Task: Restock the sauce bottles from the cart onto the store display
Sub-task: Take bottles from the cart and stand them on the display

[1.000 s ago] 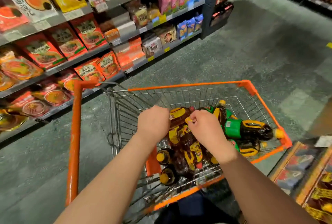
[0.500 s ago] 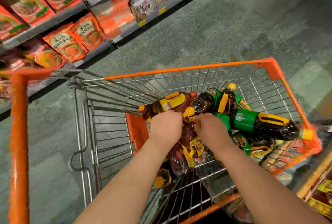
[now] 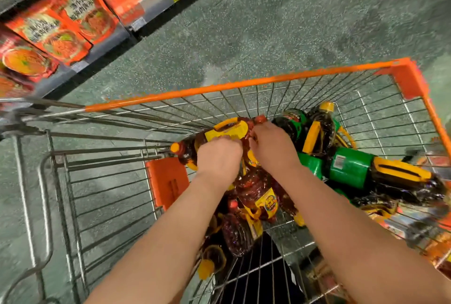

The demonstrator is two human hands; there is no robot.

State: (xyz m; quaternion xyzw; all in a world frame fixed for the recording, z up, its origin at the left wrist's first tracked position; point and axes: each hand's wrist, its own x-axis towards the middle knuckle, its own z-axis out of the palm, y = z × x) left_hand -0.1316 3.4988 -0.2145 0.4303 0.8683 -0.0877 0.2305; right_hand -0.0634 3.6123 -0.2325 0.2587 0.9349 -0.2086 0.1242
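Currently, sauce bottles (image 3: 266, 196): dark brown liquid, yellow caps, yellow or green labels, lying heaped on their sides inside the wire cart (image 3: 244, 85) with orange rim. Left hand (image 3: 218, 159) and right hand (image 3: 273, 147), close together, both curl onto one yellow-labelled bottle (image 3: 227, 130) atop the heap.

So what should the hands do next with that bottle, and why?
Probably lift it straight up out of the cart. Both the left hand and the right hand already grip the yellow-labelled sauce bottle, which lies on top of the pile of bottles, so nothing seems to block it from coming up.
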